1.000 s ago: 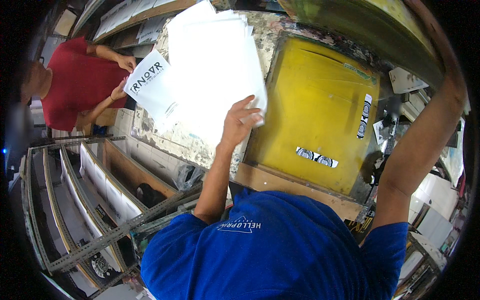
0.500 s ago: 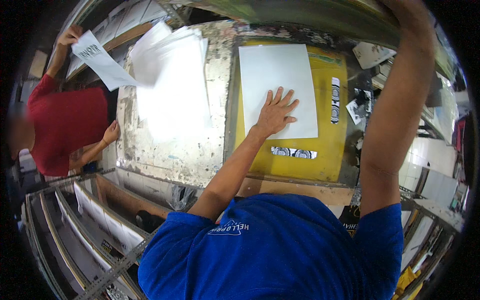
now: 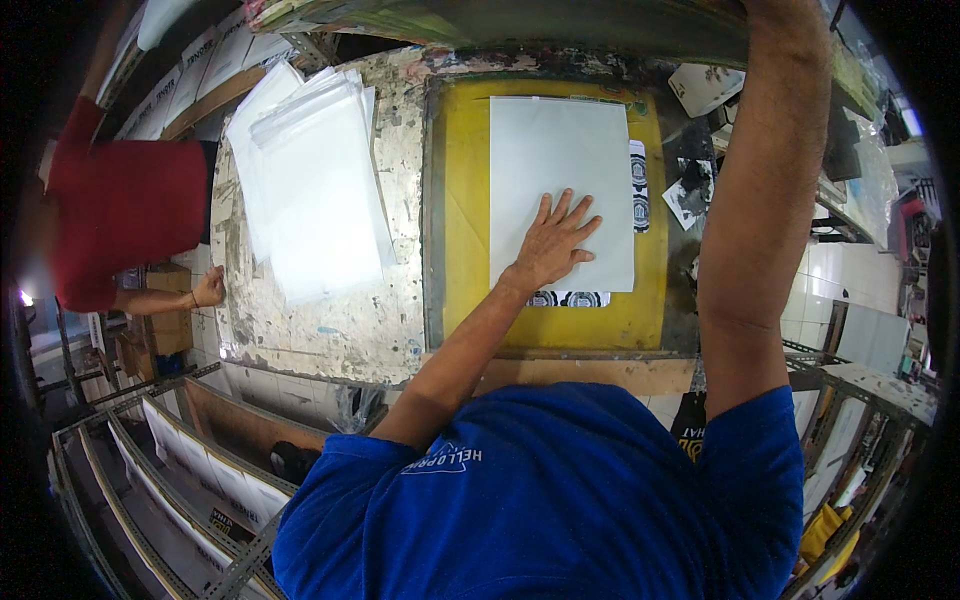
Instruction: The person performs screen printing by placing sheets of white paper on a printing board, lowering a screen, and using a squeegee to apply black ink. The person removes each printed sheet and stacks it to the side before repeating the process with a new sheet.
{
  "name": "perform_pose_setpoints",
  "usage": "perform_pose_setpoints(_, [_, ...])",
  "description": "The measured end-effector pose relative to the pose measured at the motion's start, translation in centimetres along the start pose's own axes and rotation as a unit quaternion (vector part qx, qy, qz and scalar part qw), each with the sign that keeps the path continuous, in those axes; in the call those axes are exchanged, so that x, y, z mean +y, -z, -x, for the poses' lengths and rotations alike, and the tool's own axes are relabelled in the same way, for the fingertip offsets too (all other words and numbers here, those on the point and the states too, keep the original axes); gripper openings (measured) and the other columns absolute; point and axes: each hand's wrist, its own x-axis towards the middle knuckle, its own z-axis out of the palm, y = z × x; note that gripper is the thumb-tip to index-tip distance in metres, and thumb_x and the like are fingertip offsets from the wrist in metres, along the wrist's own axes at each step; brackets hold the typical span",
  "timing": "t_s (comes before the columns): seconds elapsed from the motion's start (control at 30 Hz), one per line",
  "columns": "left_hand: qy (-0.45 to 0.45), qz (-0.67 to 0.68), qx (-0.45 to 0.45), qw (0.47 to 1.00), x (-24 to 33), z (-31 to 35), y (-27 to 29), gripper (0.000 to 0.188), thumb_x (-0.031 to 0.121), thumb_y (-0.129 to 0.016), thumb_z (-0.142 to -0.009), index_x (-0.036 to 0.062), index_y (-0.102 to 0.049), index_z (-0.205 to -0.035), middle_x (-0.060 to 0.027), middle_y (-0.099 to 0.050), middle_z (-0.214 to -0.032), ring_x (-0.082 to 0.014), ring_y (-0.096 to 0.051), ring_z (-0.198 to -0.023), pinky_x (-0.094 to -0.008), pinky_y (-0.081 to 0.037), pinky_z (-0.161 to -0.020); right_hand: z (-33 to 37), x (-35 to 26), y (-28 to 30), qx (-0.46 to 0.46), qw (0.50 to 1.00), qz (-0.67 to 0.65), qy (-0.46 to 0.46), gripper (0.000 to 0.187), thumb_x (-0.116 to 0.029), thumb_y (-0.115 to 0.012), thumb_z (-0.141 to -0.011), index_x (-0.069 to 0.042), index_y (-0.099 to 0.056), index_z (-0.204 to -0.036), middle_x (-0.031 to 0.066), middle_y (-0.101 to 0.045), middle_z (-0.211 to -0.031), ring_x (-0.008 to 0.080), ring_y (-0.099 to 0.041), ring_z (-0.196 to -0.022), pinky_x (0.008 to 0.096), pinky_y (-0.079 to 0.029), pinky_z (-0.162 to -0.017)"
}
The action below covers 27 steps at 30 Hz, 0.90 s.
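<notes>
My left hand (image 3: 555, 240) lies flat with spread fingers on a plain white sheet (image 3: 560, 150). The sheet rests on a yellow board (image 3: 465, 200) with a dark border. Two strips with black round patterns sit partly under the sheet: one strip (image 3: 640, 190) shows along its right edge, the other strip (image 3: 585, 299) along its lower edge. My right forearm (image 3: 765, 200) is raised toward the upper edge of the view, near the green frame overhead; the right hand itself is cut off by the picture's edge.
A loose stack of white sheets (image 3: 315, 200) lies on the paint-stained table (image 3: 400, 330) to the left. Beyond it stands a co-worker in a red shirt (image 3: 135, 215). A green frame (image 3: 600, 30) spans overhead. Metal racks (image 3: 180, 470) stand lower left.
The sheet under my left hand now covers more of both patterned strips. At left, the co-worker's printed sheet has moved away from the stack and the raised arm has shifted up. My view has shifted slightly.
</notes>
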Motion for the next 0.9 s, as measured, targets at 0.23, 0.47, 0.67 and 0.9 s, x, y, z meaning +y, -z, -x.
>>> perform_pose_setpoints(0.23, [-0.014, 0.017, 0.113, 0.993, 0.0, 0.7, 2.5, 0.074, 0.048, -0.063, -0.094, 0.0205, -0.038, -0.158, -0.0088, -0.034, -0.165, -0.0377, -0.022, -0.154, -0.0564, -0.013, -0.126, 1.4, 0.3, -1.5, 0.001, 1.0, 0.003, -0.007, 0.045, -0.025, -0.078, -0.081, -0.01, -0.074, -0.123, 0.017, -0.07, -0.108, 0.0271, -0.068, -0.097, 0.0378, -0.052, -0.084])
perform_pose_setpoints(0.47, [0.044, 0.496, 0.51, 0.701, 2.8, 6.8, 15.5, 0.108, 0.035, -0.092, -0.072, -0.003, -0.033, -0.153, -0.0175, -0.06, -0.136, -0.0306, -0.055, -0.13, -0.0451, -0.039, -0.114, 9.5, -0.3, -5.5, 0.032, 0.999, 0.032, 0.0, 0.048, -0.017, -0.082, -0.078, -0.013, -0.073, -0.125, 0.0137, -0.073, -0.097, 0.0241, -0.07, -0.087, 0.0383, -0.055, -0.075])
perform_pose_setpoints(0.67, [0.232, 0.553, 0.457, 0.657, 2.0, 16.7, 11.4, 0.1, 0.012, -0.097, -0.063, -0.0068, -0.044, -0.146, -0.012, -0.063, -0.129, -0.0233, -0.062, -0.117, -0.039, -0.05, -0.103, 19.6, -5.8, -12.1, 0.007, 0.999, 0.037, -0.014, 0.063, -0.011, -0.08, -0.066, -0.02, -0.074, -0.128, 0.0135, -0.061, -0.086, 0.0315, -0.057, -0.077, 0.042, -0.048, -0.073])
perform_pose_setpoints(0.9, [0.242, 0.293, 0.407, 0.831, -0.5, 21.5, 2.2, 0.089, 0.017, -0.095, -0.062, -0.0001, -0.056, -0.14, -0.0187, -0.053, -0.146, -0.0319, -0.052, -0.128, -0.0442, -0.04, -0.11, 28.6, -2.1, -23.9, -0.087, 0.988, -0.065, -0.11, 0.058, -0.017, -0.079, -0.076, -0.024, -0.068, -0.133, 0.0159, -0.066, -0.104, 0.0333, -0.063, -0.092, 0.0456, -0.044, -0.082])
